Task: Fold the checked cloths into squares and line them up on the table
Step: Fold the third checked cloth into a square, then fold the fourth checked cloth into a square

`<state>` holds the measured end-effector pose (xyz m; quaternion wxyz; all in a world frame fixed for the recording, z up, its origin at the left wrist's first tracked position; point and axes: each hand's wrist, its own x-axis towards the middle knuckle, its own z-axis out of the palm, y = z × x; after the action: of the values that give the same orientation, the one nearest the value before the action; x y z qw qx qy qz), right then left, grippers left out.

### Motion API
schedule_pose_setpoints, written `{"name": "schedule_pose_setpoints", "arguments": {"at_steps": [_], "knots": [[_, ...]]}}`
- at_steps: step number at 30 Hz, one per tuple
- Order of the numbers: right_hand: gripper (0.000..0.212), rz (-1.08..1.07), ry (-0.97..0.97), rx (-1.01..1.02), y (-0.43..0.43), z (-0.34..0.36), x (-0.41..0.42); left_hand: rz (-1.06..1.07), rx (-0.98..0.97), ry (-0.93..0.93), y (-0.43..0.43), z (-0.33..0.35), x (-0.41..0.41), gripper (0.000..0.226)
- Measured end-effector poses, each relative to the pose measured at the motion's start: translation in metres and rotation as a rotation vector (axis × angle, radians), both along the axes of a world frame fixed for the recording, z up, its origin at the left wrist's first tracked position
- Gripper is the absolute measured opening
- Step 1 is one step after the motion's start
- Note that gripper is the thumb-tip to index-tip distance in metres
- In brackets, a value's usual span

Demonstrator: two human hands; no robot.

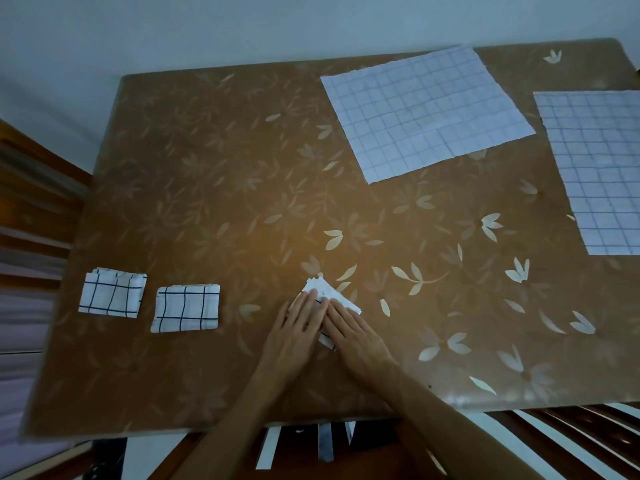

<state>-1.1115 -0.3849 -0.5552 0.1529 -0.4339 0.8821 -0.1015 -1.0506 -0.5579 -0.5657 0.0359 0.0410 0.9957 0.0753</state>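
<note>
A small folded checked cloth (pixel 320 289) lies near the table's front middle, turned at an angle. My left hand (pixel 298 332) and my right hand (pixel 353 332) lie flat on it side by side with straight fingers, covering most of it. Two folded checked squares sit in a row to the left: one (pixel 111 294) at the far left and one (pixel 187 308) beside it. Two unfolded checked cloths lie spread flat at the back: one (pixel 426 112) in the back middle, the other (pixel 599 171) running off the right edge.
The brown table (pixel 207 202) has a flower-patterned cover. A wooden chair (pixel 31 209) stands at the left side, and wooden slats (pixel 540 441) show below the front edge at the right. A pale wall runs behind the table.
</note>
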Motion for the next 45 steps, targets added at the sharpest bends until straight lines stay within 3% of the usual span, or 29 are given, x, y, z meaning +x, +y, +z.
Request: {"name": "schedule_pose_setpoints", "arguments": {"at_steps": [4, 10, 16, 20, 23, 28, 35, 45], "knots": [[0.061, -0.080, 0.018, 0.095, 0.016, -0.009, -0.007, 0.082, -0.018, -0.166, -0.001, -0.002, 0.006, 0.062], [0.064, -0.139, -0.038, 0.191, 0.018, 0.003, -0.008, 0.148, -0.022, -0.226, 0.006, 0.002, 0.002, 0.063], [0.058, -0.196, -0.167, 0.132, 0.022, 0.007, -0.012, 0.178, 0.114, -0.239, 0.020, 0.014, 0.008, 0.083], [0.053, -0.181, -0.119, 0.040, 0.035, 0.010, -0.038, 0.343, 0.042, -0.252, 0.039, 0.014, 0.007, 0.088], [0.053, -0.179, -0.197, -0.009, 0.044, 0.020, -0.064, 0.504, 0.002, -0.272, 0.062, 0.013, -0.008, 0.089], [0.049, -0.120, -0.183, -0.076, 0.059, 0.025, -0.106, 0.621, -0.020, -0.229, 0.090, 0.023, -0.037, 0.089], [0.042, -0.151, -0.157, -0.099, 0.091, 0.035, -0.218, 0.579, 0.118, -0.107, 0.129, 0.035, -0.141, 0.056], [0.041, -0.390, -0.090, -0.150, 0.139, 0.029, -0.401, 0.407, 0.147, -0.053, 0.116, 0.025, -0.348, 0.049]]}}
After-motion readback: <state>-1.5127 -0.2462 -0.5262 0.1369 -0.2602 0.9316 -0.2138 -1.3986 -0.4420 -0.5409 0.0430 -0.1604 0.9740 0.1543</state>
